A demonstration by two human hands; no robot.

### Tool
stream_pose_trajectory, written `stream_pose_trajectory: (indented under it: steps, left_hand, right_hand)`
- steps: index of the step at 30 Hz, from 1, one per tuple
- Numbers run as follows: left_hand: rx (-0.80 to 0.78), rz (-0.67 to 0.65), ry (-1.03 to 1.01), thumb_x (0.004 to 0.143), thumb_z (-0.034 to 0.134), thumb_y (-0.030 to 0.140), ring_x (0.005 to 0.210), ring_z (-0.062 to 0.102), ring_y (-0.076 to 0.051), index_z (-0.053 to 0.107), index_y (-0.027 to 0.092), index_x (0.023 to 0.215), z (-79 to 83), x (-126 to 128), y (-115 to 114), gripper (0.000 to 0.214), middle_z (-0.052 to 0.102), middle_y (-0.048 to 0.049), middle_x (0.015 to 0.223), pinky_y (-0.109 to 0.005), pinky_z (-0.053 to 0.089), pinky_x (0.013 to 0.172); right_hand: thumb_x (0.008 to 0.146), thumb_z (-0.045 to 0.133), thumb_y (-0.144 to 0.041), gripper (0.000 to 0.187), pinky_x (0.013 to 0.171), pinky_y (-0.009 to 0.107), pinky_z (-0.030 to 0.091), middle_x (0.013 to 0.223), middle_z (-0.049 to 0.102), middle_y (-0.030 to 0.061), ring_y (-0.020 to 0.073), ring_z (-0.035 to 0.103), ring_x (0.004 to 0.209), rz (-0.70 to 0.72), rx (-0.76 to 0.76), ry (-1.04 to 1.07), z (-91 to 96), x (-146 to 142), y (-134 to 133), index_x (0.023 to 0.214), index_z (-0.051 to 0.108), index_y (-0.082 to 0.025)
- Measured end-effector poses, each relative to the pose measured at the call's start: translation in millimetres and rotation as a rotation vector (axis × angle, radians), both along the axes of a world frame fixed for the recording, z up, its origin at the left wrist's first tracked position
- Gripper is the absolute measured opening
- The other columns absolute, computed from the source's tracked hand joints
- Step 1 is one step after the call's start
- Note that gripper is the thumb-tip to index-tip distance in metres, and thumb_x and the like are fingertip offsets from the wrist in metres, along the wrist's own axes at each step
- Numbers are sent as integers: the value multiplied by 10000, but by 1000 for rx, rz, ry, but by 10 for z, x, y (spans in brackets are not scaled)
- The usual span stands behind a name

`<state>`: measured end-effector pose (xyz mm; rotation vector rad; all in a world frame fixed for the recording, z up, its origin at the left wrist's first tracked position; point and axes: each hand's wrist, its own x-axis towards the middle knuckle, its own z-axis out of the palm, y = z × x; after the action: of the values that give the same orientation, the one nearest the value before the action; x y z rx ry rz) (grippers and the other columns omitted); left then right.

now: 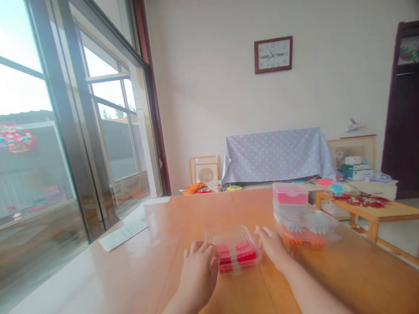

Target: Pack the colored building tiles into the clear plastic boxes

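A clear plastic container [233,237] with a lid sits on the wooden table in front of me, with red pieces [246,253] inside. At its left edge, my left hand [200,269] has its fingers curled against the side; the thumb is partly hidden. My right hand [274,248] is by the container's right edge, fingers stretched forward and somewhat blurred, with nothing visible in them. Just beyond that hand stands another clear container [309,224] with orange and grey pieces in it.
Behind the second container is a pink-topped clear box [290,196]. A paper booklet [123,234] lies on the left of the table [185,212]. To the right stands a low wooden bench [391,213] with dark red pieces on it. Glass doors [113,130] line the left side.
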<state>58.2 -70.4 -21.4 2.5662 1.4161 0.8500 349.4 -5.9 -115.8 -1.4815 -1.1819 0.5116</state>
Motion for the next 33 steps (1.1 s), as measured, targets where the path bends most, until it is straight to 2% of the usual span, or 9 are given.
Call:
stream_pose_trajectory:
  steps: [9,11,14,19,24,29,33]
  left_hand:
    - [-28,-52,-16,867,507,186,1025,551,-265,669,283,886,-17,64,-36,190,714,-40,982,-379,367,855]
    - [-30,-51,-83,872,509,210,1046,564,-262,671,291,943,-69,49,13,194,713,-36,1024,-381,385,881]
    - [-78,26,-307,902,477,269,1045,601,-241,642,259,1025,-174,11,150,206,703,-52,1069,-358,434,898]
    - [-342,197,-603,935,442,462,814,652,-194,589,193,941,-316,-9,351,306,687,-59,909,-296,483,717]
    - [-644,192,-817,889,506,582,554,568,-106,502,190,809,-412,77,404,400,607,-7,755,-216,372,504]
    - [-807,154,-1029,751,717,549,452,475,-54,464,196,768,-464,128,439,435,522,55,619,-166,247,434]
    - [-923,125,-1111,687,794,442,438,480,-46,491,192,786,-496,93,469,405,518,73,581,-148,265,426]
  right_hand:
    - [889,403,-644,513,583,281,391,534,560,-25,178,540,562,1,-28,19,41,21,24,784,650,-207]
    - [886,416,-645,505,576,280,385,530,552,-32,171,524,547,2,-40,31,70,25,12,785,647,-208]
    - [877,446,-645,488,573,275,375,527,538,-43,157,499,536,13,-47,23,126,29,-24,749,628,-210]
    - [856,511,-631,463,601,263,389,572,565,-41,150,524,592,122,-68,13,200,35,-90,690,595,-207]
    - [842,547,-519,356,609,256,409,681,635,-21,153,552,660,233,-93,83,270,-13,-169,828,678,-188]
    - [820,593,-486,350,646,261,432,783,708,19,170,599,723,309,-56,82,332,-72,-238,889,720,-168]
    - [818,596,-486,364,746,288,468,884,754,57,214,657,841,310,-42,63,341,-73,-223,910,742,-165]
